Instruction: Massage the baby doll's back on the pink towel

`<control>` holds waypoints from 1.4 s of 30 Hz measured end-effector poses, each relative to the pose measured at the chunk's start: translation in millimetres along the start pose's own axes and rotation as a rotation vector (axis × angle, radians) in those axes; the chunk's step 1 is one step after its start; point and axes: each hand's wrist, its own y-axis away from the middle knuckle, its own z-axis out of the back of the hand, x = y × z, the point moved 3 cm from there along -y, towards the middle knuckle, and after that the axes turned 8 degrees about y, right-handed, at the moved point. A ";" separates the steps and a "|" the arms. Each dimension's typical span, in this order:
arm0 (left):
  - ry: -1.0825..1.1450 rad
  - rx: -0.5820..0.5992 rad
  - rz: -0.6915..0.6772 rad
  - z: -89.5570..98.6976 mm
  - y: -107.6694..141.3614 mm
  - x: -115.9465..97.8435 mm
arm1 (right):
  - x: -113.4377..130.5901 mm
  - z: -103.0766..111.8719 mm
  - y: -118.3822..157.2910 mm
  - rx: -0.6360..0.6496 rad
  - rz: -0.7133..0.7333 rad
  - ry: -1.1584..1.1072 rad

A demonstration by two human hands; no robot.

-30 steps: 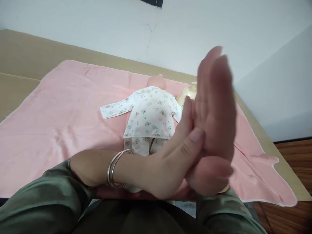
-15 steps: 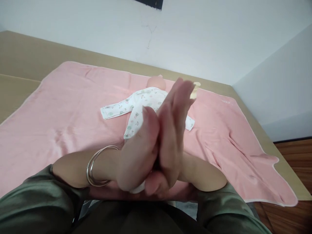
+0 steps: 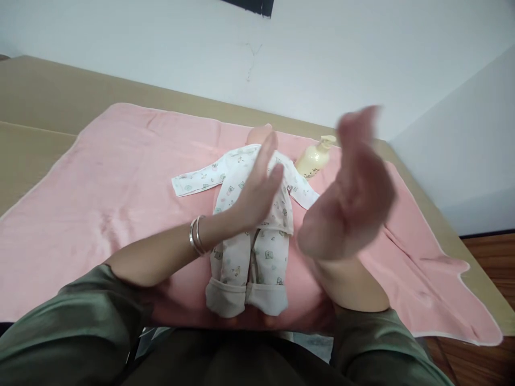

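A baby doll in a white printed top and trousers [image 3: 268, 257] lies on its back, head at the far end, its trouser cuffs rolled up near me. Over its chest is my left hand [image 3: 257, 195], open and flat with fingers stretched away from me and nothing in it; silver bangles circle that wrist. My right hand [image 3: 350, 198] is raised to the right of the doll, apart from the left. Motion blurs it, but its fingers seem extended and no object shows in it. Just past the doll's right-hand sleeve leans or lies a pale yellow pump bottle [image 3: 314, 160].
A pink blanket [image 3: 132, 177] with a pale edge spreads under the doll over a light wooden surface [image 3: 52, 91]. White walls [image 3: 169, 48] close off the back and right. Brown wooden flooring [image 3: 488, 262] shows at lower right.
My hands, pressed palm to palm before, have come apart, the right one moving to the right. The doll's trousers and the bottle's body now show.
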 end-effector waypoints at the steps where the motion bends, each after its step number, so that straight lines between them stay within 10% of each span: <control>1: -0.023 -0.072 0.021 5.0 -14.0 12.6 | -10.2 -6.5 -3.5 -0.051 -0.033 0.001; 7: -0.392 -0.214 -0.014 39.4 -58.4 83.0 | -33.5 -67.9 -3.6 0.388 -0.159 0.188; 16: -0.680 -0.124 -0.005 46.5 -70.6 100.5 | -62.4 -121.1 13.8 0.660 -0.221 0.054; 21: -0.738 -0.130 -0.059 46.6 -71.9 108.1 | -95.3 -121.4 4.4 0.731 -0.411 0.113; 25: -0.708 -0.167 -0.093 45.5 -68.1 110.1 | -71.8 -110.6 11.9 0.752 -0.525 0.347; 30: -0.689 -0.182 -0.109 46.8 -68.5 112.9 | -37.4 -114.9 20.1 0.685 -0.286 0.345; 37: -0.690 -0.177 -0.133 46.6 -69.4 112.6 | -106.5 -123.7 8.9 0.680 -0.479 0.174; 42: -0.685 -0.179 -0.121 47.0 -69.2 113.1 | -68.2 -118.4 16.0 0.678 -0.426 0.282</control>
